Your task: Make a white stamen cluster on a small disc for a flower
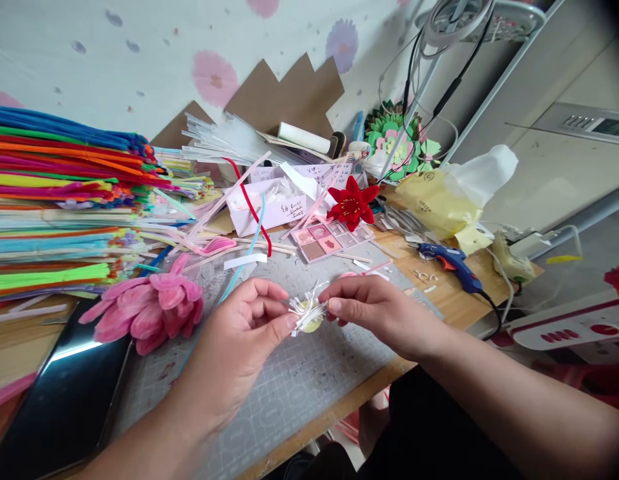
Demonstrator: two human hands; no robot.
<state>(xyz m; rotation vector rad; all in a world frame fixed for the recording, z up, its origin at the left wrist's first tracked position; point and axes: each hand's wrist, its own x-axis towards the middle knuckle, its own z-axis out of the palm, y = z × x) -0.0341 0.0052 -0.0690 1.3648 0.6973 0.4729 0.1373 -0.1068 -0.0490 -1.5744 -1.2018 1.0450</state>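
Note:
Between my two hands, above the cutting mat, is a small flower piece with thin white strands fanning out over a pale yellow-green centre. My left hand pinches its left side between thumb and fingers. From the right, my right hand is closed on the strands at its other edge. A bit of pink shows just behind the right fingers; what it belongs to I cannot make out. To the left of my left hand lies a fluffy pink pipe-cleaner flower.
Bundles of coloured pipe cleaners are stacked at left above a black tablet. Behind my hands are a makeup palette, a red flower and a white box. A blue glue gun lies right, near a yellow bag.

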